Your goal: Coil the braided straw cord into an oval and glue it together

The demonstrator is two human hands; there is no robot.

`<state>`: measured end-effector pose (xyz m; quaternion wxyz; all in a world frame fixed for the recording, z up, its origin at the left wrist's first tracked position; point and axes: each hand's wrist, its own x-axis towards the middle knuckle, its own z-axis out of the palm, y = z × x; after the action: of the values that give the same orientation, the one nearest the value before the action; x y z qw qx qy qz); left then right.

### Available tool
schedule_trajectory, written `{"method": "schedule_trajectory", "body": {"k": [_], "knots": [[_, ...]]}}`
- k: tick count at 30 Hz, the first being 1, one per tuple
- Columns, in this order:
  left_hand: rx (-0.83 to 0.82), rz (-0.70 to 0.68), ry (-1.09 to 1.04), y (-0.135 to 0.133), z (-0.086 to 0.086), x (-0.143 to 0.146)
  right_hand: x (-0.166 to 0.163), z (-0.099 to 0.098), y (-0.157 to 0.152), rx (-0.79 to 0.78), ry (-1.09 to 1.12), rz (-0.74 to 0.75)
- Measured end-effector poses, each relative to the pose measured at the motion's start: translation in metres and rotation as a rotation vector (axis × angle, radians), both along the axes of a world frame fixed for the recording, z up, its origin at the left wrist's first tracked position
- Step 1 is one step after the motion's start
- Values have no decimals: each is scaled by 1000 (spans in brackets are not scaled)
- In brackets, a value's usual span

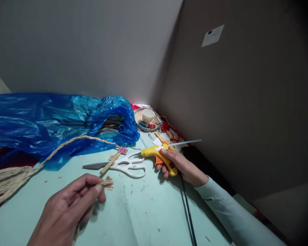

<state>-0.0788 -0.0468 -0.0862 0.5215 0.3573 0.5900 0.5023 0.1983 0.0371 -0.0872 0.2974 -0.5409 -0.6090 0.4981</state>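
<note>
A pale green table [149, 212] fills the lower view, set into the corner of two grey walls. The largest thing on it is a blue bag [53, 119], crumpled along the far left, with dark strips showing in its open mouth. From under it a long braid [66, 145] of straw curves toward the near left edge, where it ends in a loose bundle; a pink clip [123, 150] pinches its far end.

Between the hands lie white scissors [125, 166], blades pointing left, handles toward the right hand. In the far corner sits a small basket [146, 120] holding a white cup [148, 115] and odds and ends.

The right hand [181, 165] is closed around the grip of a yellow glue gun [160, 153], a finger near the orange trigger. The gun's long axis runs left to right — nozzle pointing left toward the scissor handles, a pale glue stick poking out the back to the right. Its black cord [187, 208] trails down toward the near edge.

The left hand [69, 205] is near the camera, thumb and fingers pinched shut on a short straw piece [106, 183] whose frayed end sticks out to the right. That end lies down and left of the nozzle, well apart from it, with the scissors between — the right hand is the nearer one to the scissors.
</note>
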Motion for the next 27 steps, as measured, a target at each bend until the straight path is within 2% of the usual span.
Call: {"method": "schedule_trajectory", "body": {"k": [3,6,9,11,13,14,16,21,27], "knots": [[8,16,-3,-1,9,3,2,5,0,144,-274,-51],[-5,-3,-24,-2,16,6,2,11,-6,364,-569,-185],[-40,-28,-57,-4,20,8,-10,16,-21,546,-747,-246],[-67,-47,-87,-5,19,9,-25,18,-33,723,-779,-141],[-88,-67,-117,-5,17,9,-44,19,-44,1082,-710,179],[-95,-77,-135,-5,14,9,-54,19,-48,1216,-634,279],[-102,-102,-172,-4,9,8,-69,17,-53,1364,-513,411],[-131,-179,-204,-3,2,8,-79,13,-51,1511,-429,468],[-119,-225,-248,-4,4,9,-73,17,-49,1512,-412,493]]}}
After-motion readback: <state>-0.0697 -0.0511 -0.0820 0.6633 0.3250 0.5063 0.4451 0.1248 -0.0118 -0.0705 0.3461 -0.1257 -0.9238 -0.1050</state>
